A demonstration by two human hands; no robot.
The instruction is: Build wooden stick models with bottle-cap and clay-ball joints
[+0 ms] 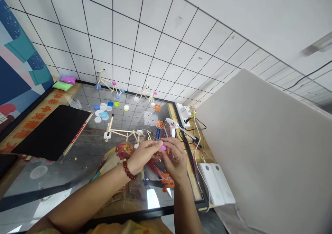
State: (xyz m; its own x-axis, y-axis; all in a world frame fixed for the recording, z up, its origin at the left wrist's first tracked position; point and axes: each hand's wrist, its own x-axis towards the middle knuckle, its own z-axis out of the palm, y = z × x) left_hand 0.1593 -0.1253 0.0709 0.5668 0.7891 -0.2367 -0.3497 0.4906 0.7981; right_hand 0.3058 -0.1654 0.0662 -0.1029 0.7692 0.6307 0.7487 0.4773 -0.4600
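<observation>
Both hands meet over the glass tabletop [109,199], fingertips closed around a small pink lump [163,147] that looks like modelling clay. My left hand [146,151], with a beaded bracelet [128,170] at its wrist, pinches it from the left. From the right, my right hand [175,154] grips the same lump; the fingers partly hide it. Just beyond the fingers lies a blue-handled tool [158,133]. Next to that is a white glue gun [172,126]. A tricycle-like frame of wooden sticks [121,133] with white cap wheels stands left of my hands.
Two similar stick frames, one with blue wheels [109,85] and one with white wheels [145,93], stand by the tiled wall. Several bottle caps [103,106] lie in front. A black board [53,132] is at left. Power strip [183,113], cables and white boxes [216,183] line the right edge.
</observation>
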